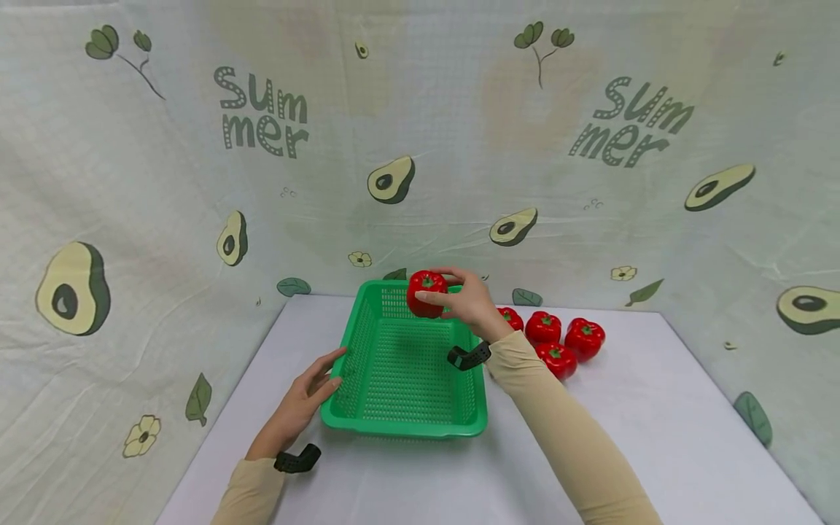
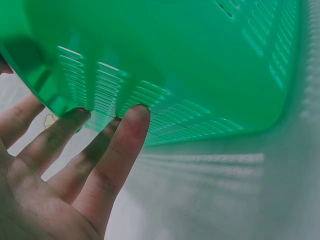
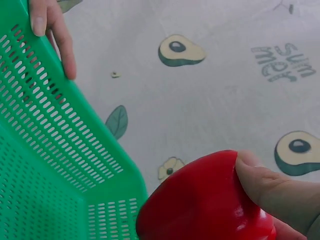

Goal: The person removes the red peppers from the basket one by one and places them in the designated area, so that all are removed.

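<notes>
A green plastic basket (image 1: 403, 428) with slotted walls stands on the table. Above its far right part, my right hand (image 1: 469, 299) holds a red bell pepper (image 1: 426, 295), green stem showing, thumb on the near side. The right wrist view shows the thumb pressed on the glossy pepper (image 3: 205, 200) beside the basket wall (image 3: 65, 115); the other fingers are mostly hidden. My left hand (image 1: 308, 386) touches the basket's left rim. In the left wrist view, that hand's fairly straight fingers (image 2: 112, 165) rest against the outer wall (image 2: 165, 105).
Several more red bell peppers (image 1: 558, 359) lie on the table right of the basket, partly behind my right forearm. The white tabletop (image 1: 656, 423) extends to the right. A printed cloth (image 1: 453, 146) with avocados hangs behind and at both sides.
</notes>
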`<move>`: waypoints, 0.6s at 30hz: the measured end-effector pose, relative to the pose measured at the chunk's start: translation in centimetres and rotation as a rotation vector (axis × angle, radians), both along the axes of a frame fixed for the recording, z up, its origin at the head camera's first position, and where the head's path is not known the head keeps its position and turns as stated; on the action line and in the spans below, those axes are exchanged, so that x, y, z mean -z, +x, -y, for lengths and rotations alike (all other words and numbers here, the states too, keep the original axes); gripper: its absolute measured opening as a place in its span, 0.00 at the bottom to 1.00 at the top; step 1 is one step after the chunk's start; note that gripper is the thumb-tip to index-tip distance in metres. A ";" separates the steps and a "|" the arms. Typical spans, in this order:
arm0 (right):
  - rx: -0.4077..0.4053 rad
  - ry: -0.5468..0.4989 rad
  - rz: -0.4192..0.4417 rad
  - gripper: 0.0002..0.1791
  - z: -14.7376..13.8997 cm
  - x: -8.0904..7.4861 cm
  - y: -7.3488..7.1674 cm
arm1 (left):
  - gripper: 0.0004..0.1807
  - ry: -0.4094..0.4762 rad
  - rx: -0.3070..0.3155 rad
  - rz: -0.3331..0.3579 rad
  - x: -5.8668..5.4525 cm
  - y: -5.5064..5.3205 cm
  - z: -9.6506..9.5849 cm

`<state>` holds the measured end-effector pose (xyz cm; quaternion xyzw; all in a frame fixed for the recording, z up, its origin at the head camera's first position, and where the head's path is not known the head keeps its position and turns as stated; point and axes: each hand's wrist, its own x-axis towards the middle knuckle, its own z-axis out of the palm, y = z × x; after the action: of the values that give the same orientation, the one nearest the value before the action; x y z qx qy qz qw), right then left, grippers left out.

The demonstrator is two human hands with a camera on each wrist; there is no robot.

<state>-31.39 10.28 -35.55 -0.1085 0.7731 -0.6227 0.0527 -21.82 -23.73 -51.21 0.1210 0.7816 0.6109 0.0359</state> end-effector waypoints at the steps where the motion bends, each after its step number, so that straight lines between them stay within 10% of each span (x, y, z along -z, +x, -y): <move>1: 0.002 0.006 -0.004 0.36 -0.3 -0.1 0.1 | 0.33 0.004 0.001 0.000 0.0 0.0 0.0; 18: 0.044 0.092 -0.076 0.38 -4.4 -1.5 2.3 | 0.33 -0.006 -0.013 -0.008 0.0 -0.1 0.0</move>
<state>-29.12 14.65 -34.03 -0.1126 0.8045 -0.5831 0.0144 -21.92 -23.72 -51.26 0.1182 0.7843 0.6083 0.0290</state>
